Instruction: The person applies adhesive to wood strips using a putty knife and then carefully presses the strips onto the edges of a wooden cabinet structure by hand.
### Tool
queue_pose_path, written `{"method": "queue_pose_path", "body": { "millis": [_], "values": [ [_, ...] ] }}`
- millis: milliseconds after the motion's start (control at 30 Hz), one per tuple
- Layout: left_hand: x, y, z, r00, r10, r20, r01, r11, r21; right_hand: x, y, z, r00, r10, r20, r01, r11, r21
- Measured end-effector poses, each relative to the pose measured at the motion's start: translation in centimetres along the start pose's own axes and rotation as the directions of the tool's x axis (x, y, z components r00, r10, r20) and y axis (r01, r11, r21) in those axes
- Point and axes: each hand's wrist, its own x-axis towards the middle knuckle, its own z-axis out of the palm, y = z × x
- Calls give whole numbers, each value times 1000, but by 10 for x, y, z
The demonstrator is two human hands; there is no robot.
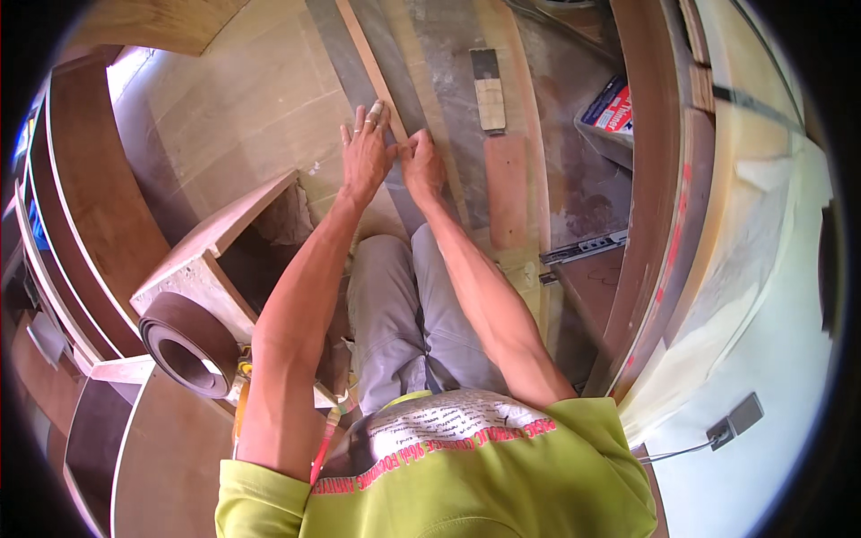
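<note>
Open wooden box (215, 224) observed. Roll of brown banding (186, 345): just beside it, near side. Brown panels (112, 179): to its left. Reddish-brown board (507, 193), metal drawer slide (587, 247), partly hidden labelled container (610, 112): to its right. Grey wall plate (744, 416): farther right.

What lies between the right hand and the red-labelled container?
In the head view, a dark-ended block and a reddish board lie between right hand and container.

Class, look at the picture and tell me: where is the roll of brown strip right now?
In the head view, the roll of brown strip is on the person's left, left of their left arm, beside the wooden box.
</note>
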Motion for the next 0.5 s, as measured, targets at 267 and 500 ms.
{"method": "queue_pose_path", "body": {
  "millis": [267,500],
  "values": [
    [-8,5,5,999,43,21,-44,999,21,64,41,-64,887,-369,-277,358,929,-91],
    [-7,20,8,999,-17,48,18,999,-30,108,53,-87,925,-303,-231,198,901,-386]
  ]
}}
